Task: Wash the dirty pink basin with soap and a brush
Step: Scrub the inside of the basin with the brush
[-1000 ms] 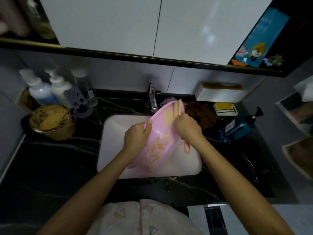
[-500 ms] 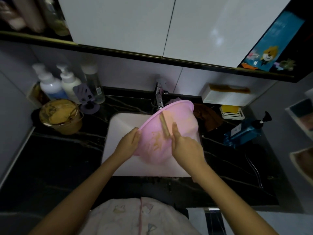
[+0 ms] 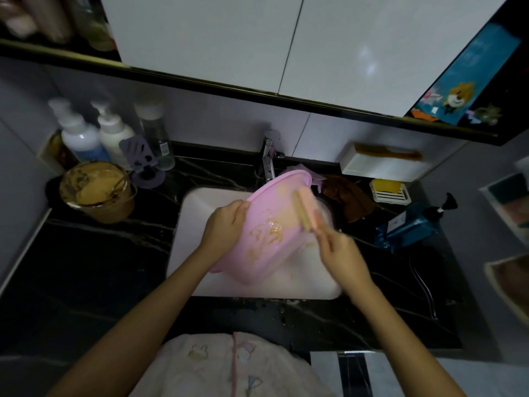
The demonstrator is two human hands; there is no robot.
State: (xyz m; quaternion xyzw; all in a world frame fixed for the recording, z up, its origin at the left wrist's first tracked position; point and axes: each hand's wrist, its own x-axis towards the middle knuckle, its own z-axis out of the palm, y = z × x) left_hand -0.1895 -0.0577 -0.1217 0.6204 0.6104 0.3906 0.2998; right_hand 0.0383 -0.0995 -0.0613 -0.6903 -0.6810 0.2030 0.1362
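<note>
The pink basin [image 3: 266, 247] hangs tilted over the white sink [image 3: 197, 202], its inside smeared with yellow-brown dirt. My left hand [image 3: 226, 222] grips the basin's left rim. My right hand [image 3: 337, 250] holds a brush [image 3: 303, 210] with a tan head, pressed against the basin's inner wall near the right rim. The hand and brush are blurred by motion. A blue pump soap bottle [image 3: 412, 227] lies on the counter to the right of the sink.
The faucet [image 3: 267, 159] stands behind the basin. A brown bucket of yellowish paste [image 3: 97, 193] and several bottles [image 3: 111, 136] sit at the left. A brown cloth [image 3: 349, 196], a soap dish [image 3: 390, 190] and a white box [image 3: 380, 164] are at the right.
The basin has tipped more to the left and lower over the sink. My right hand has slid the brush from the basin's middle toward its right rim.
</note>
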